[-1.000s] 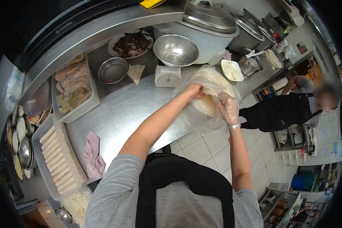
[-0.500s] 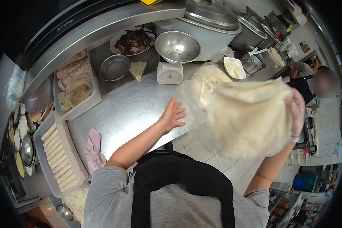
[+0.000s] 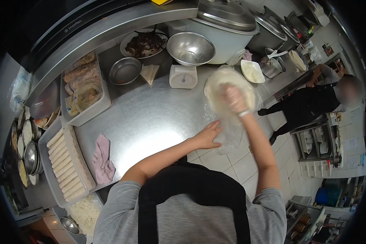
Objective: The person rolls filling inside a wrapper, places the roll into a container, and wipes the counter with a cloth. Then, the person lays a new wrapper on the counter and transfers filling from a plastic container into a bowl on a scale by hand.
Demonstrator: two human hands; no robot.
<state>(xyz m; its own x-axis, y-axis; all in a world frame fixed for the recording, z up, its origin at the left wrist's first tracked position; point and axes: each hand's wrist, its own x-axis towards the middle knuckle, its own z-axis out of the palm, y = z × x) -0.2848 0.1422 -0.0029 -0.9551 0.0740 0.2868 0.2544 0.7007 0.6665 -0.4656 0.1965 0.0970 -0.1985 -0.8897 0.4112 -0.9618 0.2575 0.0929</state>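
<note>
Round, pale, thin sheets (image 3: 244, 83) lie in a stack on a clear plastic bag (image 3: 229, 138) at the right end of the steel table. Over the stack is my right hand (image 3: 234, 99), in a clear glove and blurred by motion; its fingertips are smeared. My bare left hand (image 3: 208, 135) rests at the near edge of the bag, fingers apart. A white scale (image 3: 183, 77) carrying a steel bowl (image 3: 190, 49) stands left of the stack. Behind the stack sits a white dish (image 3: 252, 71) of pale shreds.
A tub of pale rolls (image 3: 68, 166), a pink cloth (image 3: 103, 158) and a tub of bagged food (image 3: 85, 91) are on the left. Near the scale lie a round pan (image 3: 125, 71) and folded wrappers (image 3: 149, 74). A person (image 3: 313, 103) stands at the right.
The large pale sheet raised in my right hand has come down onto the bag. My right hand has moved left, and my left hand has shifted right to the bag's edge.
</note>
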